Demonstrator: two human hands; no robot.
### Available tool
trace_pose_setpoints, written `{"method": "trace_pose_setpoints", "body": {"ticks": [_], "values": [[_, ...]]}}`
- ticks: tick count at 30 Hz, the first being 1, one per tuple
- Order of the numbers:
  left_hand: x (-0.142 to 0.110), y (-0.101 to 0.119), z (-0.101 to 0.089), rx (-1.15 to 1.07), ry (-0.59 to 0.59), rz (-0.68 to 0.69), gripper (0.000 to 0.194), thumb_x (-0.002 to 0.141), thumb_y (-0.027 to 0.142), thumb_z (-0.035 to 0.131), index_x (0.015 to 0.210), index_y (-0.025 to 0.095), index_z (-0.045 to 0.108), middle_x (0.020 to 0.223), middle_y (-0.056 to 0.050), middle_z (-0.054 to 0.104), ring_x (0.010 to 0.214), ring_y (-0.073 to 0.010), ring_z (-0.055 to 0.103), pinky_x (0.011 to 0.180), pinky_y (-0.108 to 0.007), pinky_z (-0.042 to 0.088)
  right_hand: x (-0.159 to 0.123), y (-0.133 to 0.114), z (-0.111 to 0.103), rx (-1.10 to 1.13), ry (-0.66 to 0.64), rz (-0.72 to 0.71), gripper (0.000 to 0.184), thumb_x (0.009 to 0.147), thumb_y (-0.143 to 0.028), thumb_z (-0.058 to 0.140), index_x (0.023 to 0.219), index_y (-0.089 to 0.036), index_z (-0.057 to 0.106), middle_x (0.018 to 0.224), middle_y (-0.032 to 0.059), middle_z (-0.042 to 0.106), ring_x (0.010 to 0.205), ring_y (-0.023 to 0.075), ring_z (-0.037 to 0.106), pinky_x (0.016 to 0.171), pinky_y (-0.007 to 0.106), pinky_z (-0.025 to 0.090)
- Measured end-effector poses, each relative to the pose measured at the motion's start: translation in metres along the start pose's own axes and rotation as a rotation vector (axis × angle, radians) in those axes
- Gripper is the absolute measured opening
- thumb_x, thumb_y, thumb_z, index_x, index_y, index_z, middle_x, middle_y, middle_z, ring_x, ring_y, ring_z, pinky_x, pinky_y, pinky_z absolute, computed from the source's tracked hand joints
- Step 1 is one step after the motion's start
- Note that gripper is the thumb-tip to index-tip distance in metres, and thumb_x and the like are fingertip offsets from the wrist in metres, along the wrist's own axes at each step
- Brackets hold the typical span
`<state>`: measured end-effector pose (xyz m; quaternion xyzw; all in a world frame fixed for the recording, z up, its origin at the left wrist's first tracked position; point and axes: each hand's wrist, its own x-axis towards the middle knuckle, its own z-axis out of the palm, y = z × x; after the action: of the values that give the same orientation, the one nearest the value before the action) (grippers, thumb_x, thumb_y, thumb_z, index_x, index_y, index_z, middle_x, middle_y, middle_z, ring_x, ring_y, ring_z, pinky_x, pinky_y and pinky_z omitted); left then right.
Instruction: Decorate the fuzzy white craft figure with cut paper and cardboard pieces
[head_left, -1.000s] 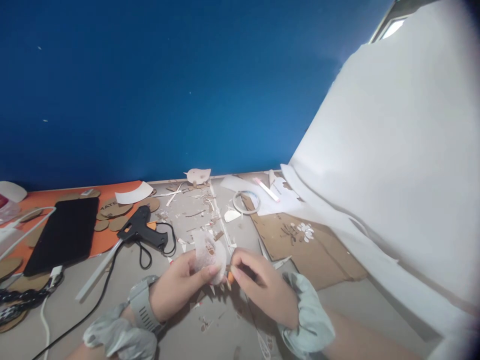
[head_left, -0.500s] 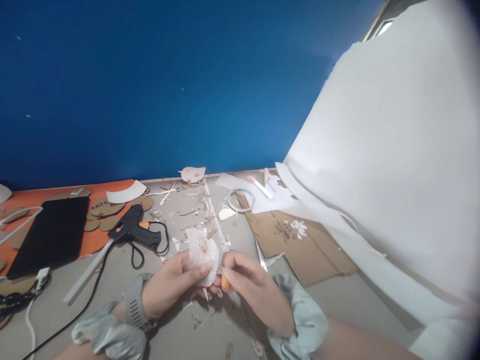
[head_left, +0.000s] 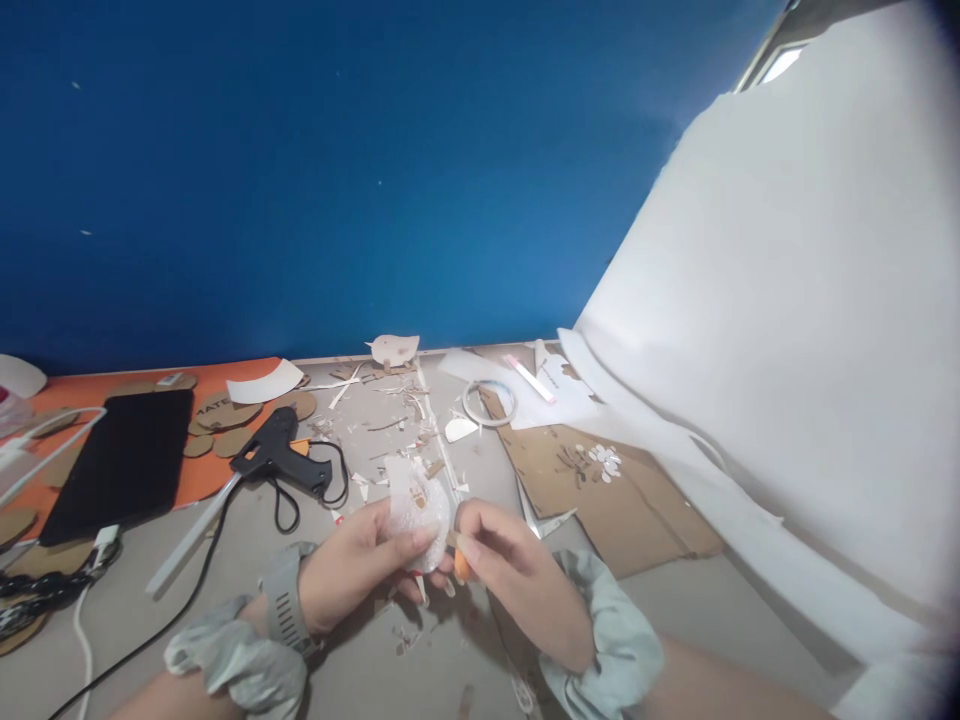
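Note:
My left hand (head_left: pixel 358 580) pinches a small white rounded piece of netted foam (head_left: pixel 417 512) between thumb and fingers, held just above the grey table (head_left: pixel 135 620). My right hand (head_left: pixel 517 585) is closed round a small orange-tipped tool (head_left: pixel 460 566), its tip touching the foam piece's lower right edge. Both hands sit at the lower middle of the head view, with a grey watch (head_left: pixel 281 605) on the left wrist and pale scrunchies on both wrists.
A black glue gun (head_left: pixel 281 462) with its cable lies left of the hands, beside a black tablet (head_left: pixel 124 465) on an orange mat (head_left: pixel 206 480). Paper scraps, a tape ring (head_left: pixel 491 402), a brown cardboard sheet (head_left: pixel 607 495) and a large white sheet (head_left: pixel 787 330) lie behind and right.
The hands hold the same grip on the foam piece and tool; only the camera view has shifted slightly.

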<state>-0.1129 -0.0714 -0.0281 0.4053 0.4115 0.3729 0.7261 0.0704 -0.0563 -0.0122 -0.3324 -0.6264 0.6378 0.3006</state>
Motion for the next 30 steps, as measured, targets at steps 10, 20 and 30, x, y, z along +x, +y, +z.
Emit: {"method": "trace_pose_setpoints", "body": {"ticks": [10, 20, 30], "values": [[0.0, 0.0011, 0.0005, -0.048, 0.0, 0.0, 0.031, 0.072, 0.042, 0.07, 0.078, 0.012, 0.064, 0.066, -0.004, 0.069, 0.056, -0.0106, 0.062, 0.052, -0.018, 0.05, -0.0005, -0.001, -0.0002, -0.041, 0.015, -0.005, 0.029, 0.091, -0.034, 0.048, 0.068, -0.017, 0.048, 0.071, 0.0016, 0.055, 0.072, 0.0146, 0.059, 0.069, 0.028, 0.043], [0.0002, -0.001, -0.0005, -0.028, -0.009, -0.005, 0.031, 0.074, 0.042, 0.069, 0.08, 0.012, 0.064, 0.07, -0.005, 0.071, 0.058, -0.0108, 0.063, 0.054, -0.019, 0.05, 0.0, -0.0027, -0.0007, -0.066, -0.003, 0.0, 0.026, 0.091, -0.03, 0.046, 0.069, -0.017, 0.049, 0.073, 0.0032, 0.058, 0.075, 0.0154, 0.059, 0.071, 0.028, 0.044], [0.0007, -0.0026, -0.0003, 0.02, 0.01, 0.013, 0.032, 0.073, 0.044, 0.069, 0.079, 0.013, 0.062, 0.066, -0.004, 0.07, 0.055, -0.0124, 0.062, 0.052, -0.02, 0.049, 0.0004, -0.0043, -0.001, -0.101, -0.004, 0.023, 0.026, 0.09, -0.028, 0.047, 0.067, -0.017, 0.048, 0.071, 0.0027, 0.057, 0.074, 0.0163, 0.059, 0.07, 0.029, 0.043]]}}
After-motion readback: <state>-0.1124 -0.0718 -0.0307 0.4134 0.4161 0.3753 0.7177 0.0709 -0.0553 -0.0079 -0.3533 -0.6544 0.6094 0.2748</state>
